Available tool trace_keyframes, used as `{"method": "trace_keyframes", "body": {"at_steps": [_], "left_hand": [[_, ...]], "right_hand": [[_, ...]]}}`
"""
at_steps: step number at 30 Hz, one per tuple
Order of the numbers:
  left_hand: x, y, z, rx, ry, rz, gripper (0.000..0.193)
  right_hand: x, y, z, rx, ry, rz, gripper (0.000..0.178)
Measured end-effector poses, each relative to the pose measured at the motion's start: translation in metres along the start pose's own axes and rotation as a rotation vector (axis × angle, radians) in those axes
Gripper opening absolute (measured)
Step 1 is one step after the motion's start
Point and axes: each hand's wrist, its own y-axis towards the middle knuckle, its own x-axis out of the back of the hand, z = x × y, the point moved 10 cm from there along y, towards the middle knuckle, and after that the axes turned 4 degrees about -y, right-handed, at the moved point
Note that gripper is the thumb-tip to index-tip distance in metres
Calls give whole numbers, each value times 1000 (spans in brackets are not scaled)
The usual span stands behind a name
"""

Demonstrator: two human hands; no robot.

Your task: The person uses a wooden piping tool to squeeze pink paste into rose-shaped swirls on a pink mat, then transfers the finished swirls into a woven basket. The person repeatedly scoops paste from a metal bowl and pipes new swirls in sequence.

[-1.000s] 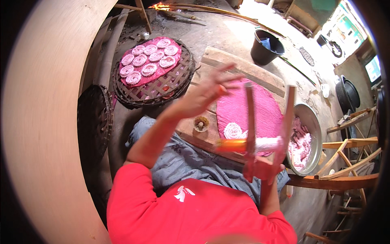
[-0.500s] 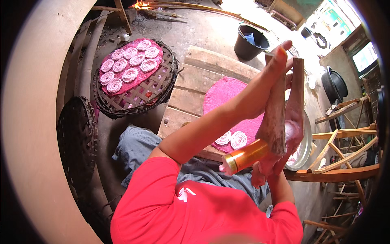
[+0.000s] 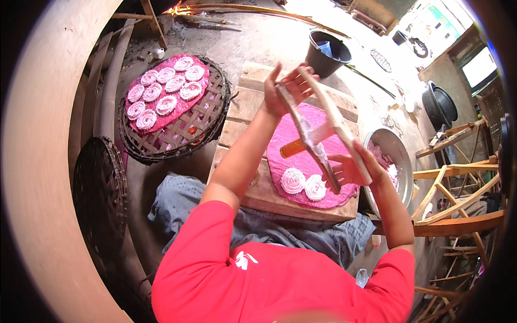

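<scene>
- The plank table [image 3: 245, 107] is bearing a pink sheet [image 3: 301, 164], mostly plain.
- Over the table, the left hand [image 3: 273, 97] and right hand [image 3: 364, 168] are loosely gripping a two-bar wooden press [image 3: 323, 132].
- Toward the table's near edge, only two finished-looking rosettes [image 3: 293, 180] are sitting.

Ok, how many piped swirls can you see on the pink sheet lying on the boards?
2: the left swirl and the right swirl, side by side near the sheet's near edge. The two-handled press could hide more.
</scene>
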Motion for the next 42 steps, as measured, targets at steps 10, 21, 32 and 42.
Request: {"method": "trace_keyframes", "body": {"at_steps": [10,21,32,42], "left_hand": [[18,-23,-42,-296,-108,28,52],[-32,-20,-36,-256,-103,93,55],[-48,-21,-28,-204,-135,163,57],[-25,-24,-50,-263,83,25,45]], "right_hand": [[3,5,31,-90,-321,-239,80],[-7,-24,55,-82,-508,-453,72],[-31,-30,53,-32,-419,-416,62],[-18,-5,46,134,-544,-422,64]]}}
